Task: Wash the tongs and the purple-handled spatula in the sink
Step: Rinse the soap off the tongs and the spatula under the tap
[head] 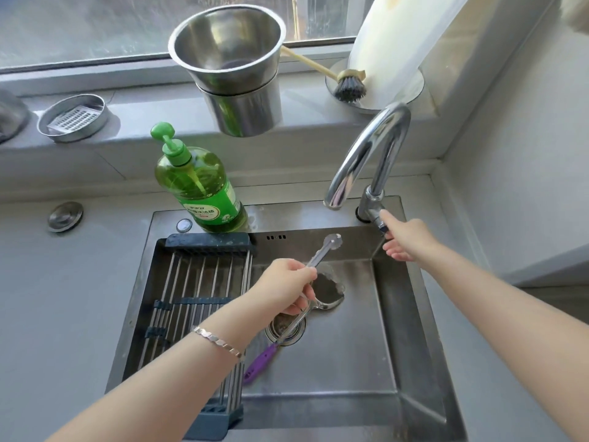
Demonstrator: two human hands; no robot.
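My left hand (287,290) grips the metal tongs (325,250) over the middle of the steel sink (350,362). Their ringed end points up toward the tap, and a scalloped metal head (330,295) shows just right of my fingers. The spatula's purple handle (258,362) lies low in the basin by the drain (285,328). Its thin metal shaft runs up under my left hand, and I cannot tell whether that hand holds it too. My right hand (406,239) holds the lever of the chrome tap (369,161), index finger along its top. No water is visible.
A roll-up drying rack (191,301) covers the sink's left part. A green dish-soap bottle (200,183) stands on the back rim. On the sill are stacked steel pots (236,74), a dish brush (349,86), a paper-towel roll (401,43) and a soap dish (75,118).
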